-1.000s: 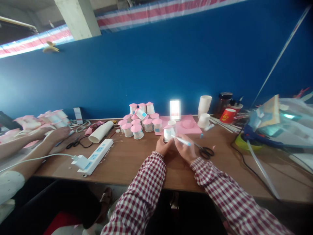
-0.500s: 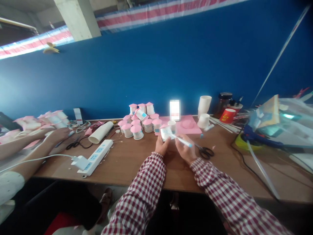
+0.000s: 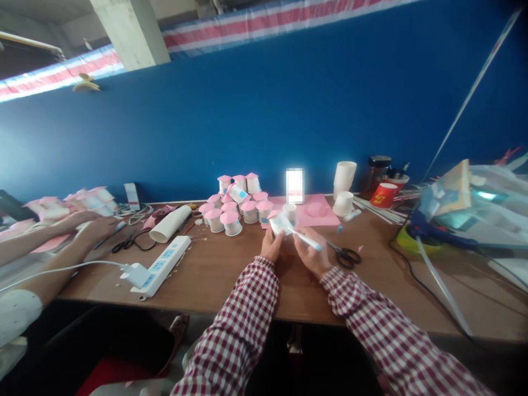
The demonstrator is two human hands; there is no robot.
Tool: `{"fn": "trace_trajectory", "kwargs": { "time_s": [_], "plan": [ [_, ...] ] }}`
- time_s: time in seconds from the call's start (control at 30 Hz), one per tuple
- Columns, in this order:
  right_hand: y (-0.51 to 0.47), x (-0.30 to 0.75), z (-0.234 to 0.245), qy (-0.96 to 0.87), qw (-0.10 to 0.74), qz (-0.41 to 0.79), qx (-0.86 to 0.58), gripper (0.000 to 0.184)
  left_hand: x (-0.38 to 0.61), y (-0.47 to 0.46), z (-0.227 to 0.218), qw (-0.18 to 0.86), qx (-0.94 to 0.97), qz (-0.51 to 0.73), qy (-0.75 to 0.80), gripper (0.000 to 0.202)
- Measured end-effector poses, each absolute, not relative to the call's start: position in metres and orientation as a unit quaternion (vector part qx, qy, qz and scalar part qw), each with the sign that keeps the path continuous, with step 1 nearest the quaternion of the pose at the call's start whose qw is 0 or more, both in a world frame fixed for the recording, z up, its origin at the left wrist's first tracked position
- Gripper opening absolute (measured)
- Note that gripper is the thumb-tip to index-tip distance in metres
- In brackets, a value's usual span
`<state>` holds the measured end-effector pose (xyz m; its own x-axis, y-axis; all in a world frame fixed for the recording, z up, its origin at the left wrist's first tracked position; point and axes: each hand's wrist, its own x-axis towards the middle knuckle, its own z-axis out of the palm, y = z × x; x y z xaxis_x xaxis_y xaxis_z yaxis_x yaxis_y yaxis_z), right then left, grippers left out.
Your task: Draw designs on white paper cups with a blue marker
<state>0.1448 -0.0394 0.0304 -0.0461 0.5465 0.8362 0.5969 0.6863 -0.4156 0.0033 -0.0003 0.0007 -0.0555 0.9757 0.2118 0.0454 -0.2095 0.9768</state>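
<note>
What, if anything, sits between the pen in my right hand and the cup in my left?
Nothing visible. The left hand holds the cup tilted, and the pen in the right hand points straight at its side. The scissors lie off to the right.

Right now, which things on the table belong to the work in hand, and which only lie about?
In use: paper cup in left hand; blue-tipped pen in right hand.
Lying about: scissors, power strip, red cup, pink-topped cups.
</note>
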Motion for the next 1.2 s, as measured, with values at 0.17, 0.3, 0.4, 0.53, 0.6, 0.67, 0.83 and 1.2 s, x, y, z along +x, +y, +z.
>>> {"fn": "trace_trajectory", "kwargs": {
  "time_s": [0.17,0.3,0.4,0.53,0.6,0.67,0.83,1.2],
  "plan": [
    [-0.0393,0.1449,0.0304,-0.725,0.562,-0.029,-0.398,0.017,0.0023,0.0009,-0.0016,0.421,0.545,0.556,0.465,0.034],
    [-0.0390,0.1449,0.0292,-0.734,0.553,-0.018,-0.395,0.017,0.0031,0.0003,-0.0011,0.426,0.542,0.559,0.461,0.039],
    [-0.0392,0.1445,0.0291,-0.734,0.556,-0.019,-0.390,0.018,0.0041,0.0006,-0.0013,0.429,0.540,0.561,0.457,0.043],
    [-0.0399,0.1439,0.0303,-0.733,0.557,-0.017,-0.390,0.017,0.0041,0.0018,-0.0022,0.428,0.542,0.560,0.457,0.043],
    [-0.0400,0.1437,0.0304,-0.734,0.555,-0.018,-0.391,0.018,0.0038,0.0022,-0.0024,0.425,0.543,0.559,0.460,0.044],
    [-0.0398,0.1438,0.0300,-0.732,0.555,-0.021,-0.394,0.019,0.0036,0.0020,-0.0021,0.423,0.543,0.559,0.463,0.045],
    [-0.0389,0.1448,0.0296,-0.729,0.556,-0.022,-0.399,0.019,0.0039,0.0002,-0.0009,0.424,0.547,0.556,0.460,0.046],
    [-0.0376,0.1447,0.0300,-0.726,0.558,-0.020,-0.402,0.019,0.0045,-0.0027,0.0029,0.413,0.562,0.544,0.467,0.046]
  ]
}}
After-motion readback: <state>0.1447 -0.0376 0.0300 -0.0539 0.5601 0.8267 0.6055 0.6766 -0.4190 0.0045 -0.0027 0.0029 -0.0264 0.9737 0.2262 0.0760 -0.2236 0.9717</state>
